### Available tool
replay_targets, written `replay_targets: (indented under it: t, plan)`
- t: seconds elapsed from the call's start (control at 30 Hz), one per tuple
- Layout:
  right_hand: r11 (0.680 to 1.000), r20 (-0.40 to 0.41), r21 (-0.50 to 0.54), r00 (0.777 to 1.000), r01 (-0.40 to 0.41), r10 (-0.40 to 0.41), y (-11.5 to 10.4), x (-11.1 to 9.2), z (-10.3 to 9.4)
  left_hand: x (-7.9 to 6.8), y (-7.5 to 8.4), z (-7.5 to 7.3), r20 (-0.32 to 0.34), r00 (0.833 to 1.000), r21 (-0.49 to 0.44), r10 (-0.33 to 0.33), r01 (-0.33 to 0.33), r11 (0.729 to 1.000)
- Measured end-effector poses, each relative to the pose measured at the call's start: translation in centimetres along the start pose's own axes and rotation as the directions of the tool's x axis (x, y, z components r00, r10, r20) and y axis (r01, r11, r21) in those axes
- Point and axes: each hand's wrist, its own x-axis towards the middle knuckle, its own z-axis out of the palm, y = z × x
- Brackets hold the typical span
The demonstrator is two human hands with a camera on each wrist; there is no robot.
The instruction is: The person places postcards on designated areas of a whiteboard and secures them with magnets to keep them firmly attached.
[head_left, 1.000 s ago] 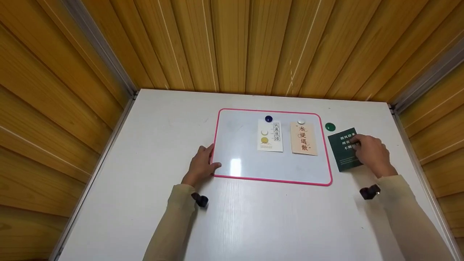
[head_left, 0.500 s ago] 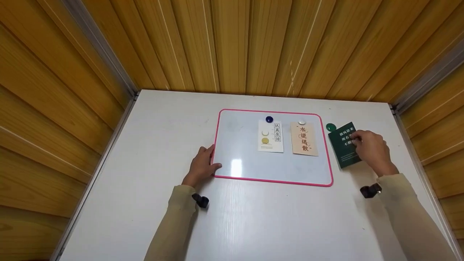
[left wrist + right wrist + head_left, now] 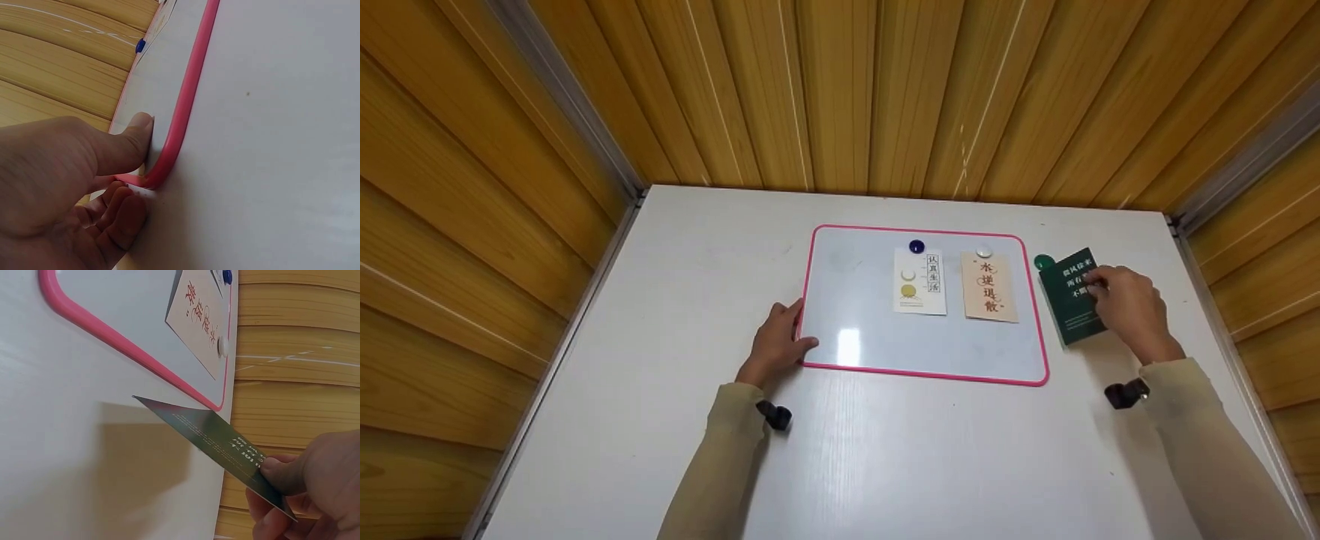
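My left hand [image 3: 775, 341] grips the lower left corner of a whiteboard [image 3: 870, 341] with a pink frame, thumb on its face. In the left wrist view the fingers curl beside the corner of the pink frame [image 3: 177, 129]. My right hand [image 3: 1129, 306] pinches the right edge of a dark green card [image 3: 1069, 300] with pale writing, just right of the board. In the right wrist view the green card [image 3: 211, 439] is raised over the table and casts a shadow. A green round magnet [image 3: 1043, 261] lies behind the card's upper left corner, partly covered by it.
On the board, a white card [image 3: 919, 300] hangs under a dark blue magnet [image 3: 916, 246]. Right of it is a peach card [image 3: 988, 289] under a white magnet [image 3: 984, 252]. The white table [image 3: 885, 465] meets wood-look walls [image 3: 840, 97] at back and sides.
The green card, pinched in my right hand, has moved slightly up and away from me, its top now overlapping the green magnet. My left hand stays at the board's corner.
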Motion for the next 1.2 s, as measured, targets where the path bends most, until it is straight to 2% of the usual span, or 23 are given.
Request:
replay_targets:
  t: [0.43, 1.03, 1.2]
  plan:
    - [0.998, -0.056, 0.013, 0.997, 0.054, -0.054, -1.5, 0.3, -0.2, 0.0, 0.1, 0.0, -0.008, 1.000, 0.011, 0.010, -0.010, 1.000]
    - [0.997, -0.034, 0.077, 0.999, 0.003, 0.000, -4.2, 1.8, 0.8, 0.1, 0.0, -0.1, 0.009, 1.000, 0.012, -0.002, 0.002, 1.000]
    - [0.996, -0.035, 0.083, 0.999, 0.016, -0.013, -4.9, 2.2, 0.9, 0.1, 0.0, -0.1, 0.009, 1.000, 0.007, -0.001, 0.001, 1.000]
